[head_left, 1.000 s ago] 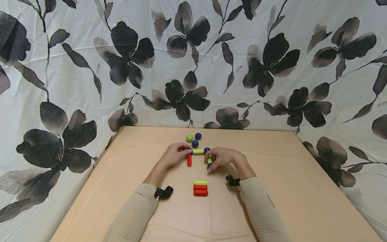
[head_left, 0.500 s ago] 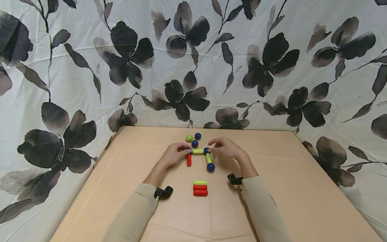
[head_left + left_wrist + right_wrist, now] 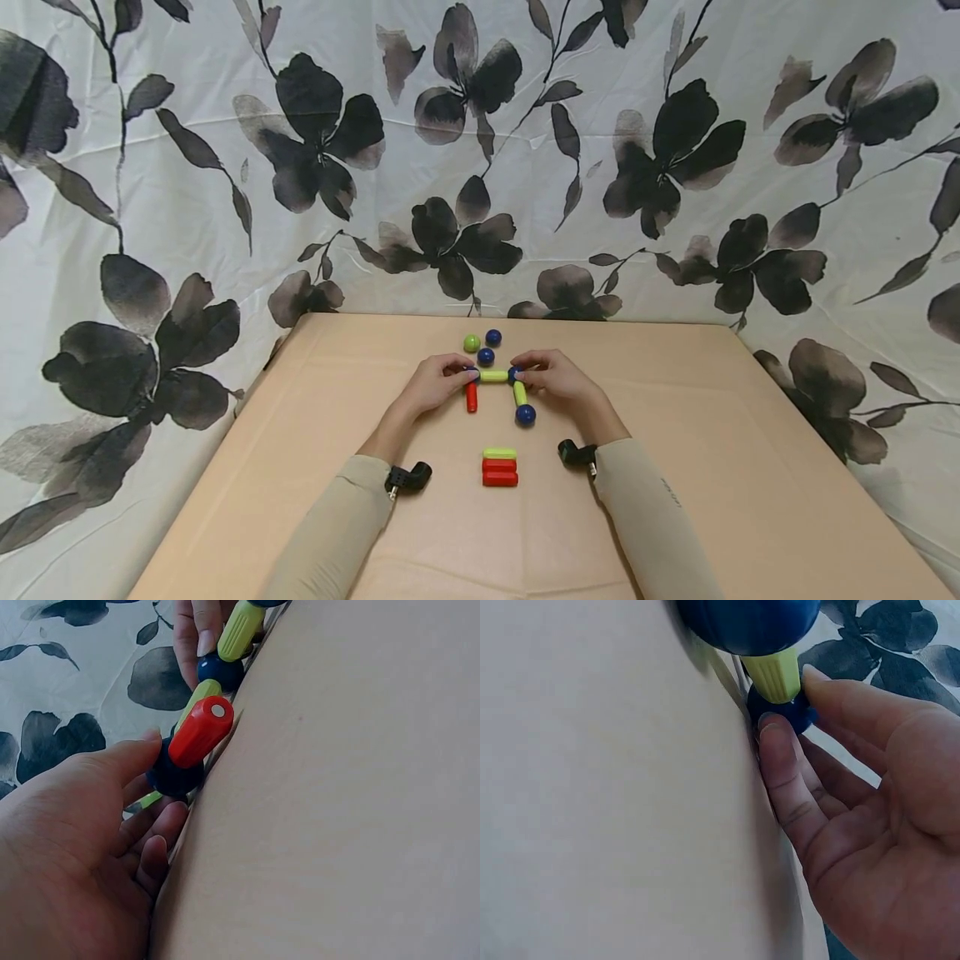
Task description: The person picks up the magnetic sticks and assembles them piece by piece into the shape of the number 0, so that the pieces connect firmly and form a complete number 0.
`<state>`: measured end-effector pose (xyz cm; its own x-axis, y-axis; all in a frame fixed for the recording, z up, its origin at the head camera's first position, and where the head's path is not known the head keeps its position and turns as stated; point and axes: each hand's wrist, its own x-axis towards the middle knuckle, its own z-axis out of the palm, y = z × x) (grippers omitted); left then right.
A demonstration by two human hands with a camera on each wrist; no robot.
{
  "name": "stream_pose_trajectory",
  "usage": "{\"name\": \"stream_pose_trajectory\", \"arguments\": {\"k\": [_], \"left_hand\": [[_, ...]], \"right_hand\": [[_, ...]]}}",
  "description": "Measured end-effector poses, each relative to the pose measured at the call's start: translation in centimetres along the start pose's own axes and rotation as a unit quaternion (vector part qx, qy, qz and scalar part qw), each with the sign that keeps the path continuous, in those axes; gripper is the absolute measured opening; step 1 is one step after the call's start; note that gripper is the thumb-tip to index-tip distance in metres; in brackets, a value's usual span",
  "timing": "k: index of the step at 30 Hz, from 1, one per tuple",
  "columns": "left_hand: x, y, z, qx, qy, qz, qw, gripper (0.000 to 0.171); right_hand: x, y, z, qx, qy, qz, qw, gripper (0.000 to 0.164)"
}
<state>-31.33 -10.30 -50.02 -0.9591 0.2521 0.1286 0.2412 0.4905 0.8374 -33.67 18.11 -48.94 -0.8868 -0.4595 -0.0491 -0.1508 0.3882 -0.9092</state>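
My left hand (image 3: 437,382) pinches a blue ball (image 3: 177,778) between thumb and fingers. From that ball a red magnetic rod (image 3: 472,397) points toward me, its metal tip showing in the left wrist view. A yellow-green rod (image 3: 493,377) runs across to a second blue ball (image 3: 804,718), which the thumb and fingers of my right hand (image 3: 558,383) pinch. Another yellow-green rod (image 3: 521,393) slants from this second ball toward me and ends in a third blue ball (image 3: 525,415). Both hands partly hide the balls they hold.
Behind the joined pieces lie a green ball (image 3: 471,342) and two loose blue balls, one farther back (image 3: 492,337), one nearer (image 3: 486,357). Nearer me, a yellow-green rod (image 3: 499,454) and two red rods (image 3: 500,479) lie side by side. A floral cloth (image 3: 570,250) hangs beyond the table (image 3: 360,333).
My right hand has left the near blue ball and slanted rod, lifted back, and now pinches the right corner ball. The left hand has kept its hold.
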Motion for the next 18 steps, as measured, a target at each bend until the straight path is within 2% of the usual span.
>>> {"name": "stream_pose_trajectory", "arguments": {"k": [11, 18], "left_hand": [[0.22, 0.12, 0.09, 0.012, -0.004, 0.003, 0.9999, 0.026], [0.74, 0.6, 0.18, 0.001, 0.017, -0.002, 0.9999, 0.03]], "right_hand": [[0.25, 0.17, 0.14, 0.038, 0.012, 0.02, 0.999, 0.036], [0.34, 0.39, 0.35, 0.049, 0.019, 0.023, 0.998, 0.035]]}}
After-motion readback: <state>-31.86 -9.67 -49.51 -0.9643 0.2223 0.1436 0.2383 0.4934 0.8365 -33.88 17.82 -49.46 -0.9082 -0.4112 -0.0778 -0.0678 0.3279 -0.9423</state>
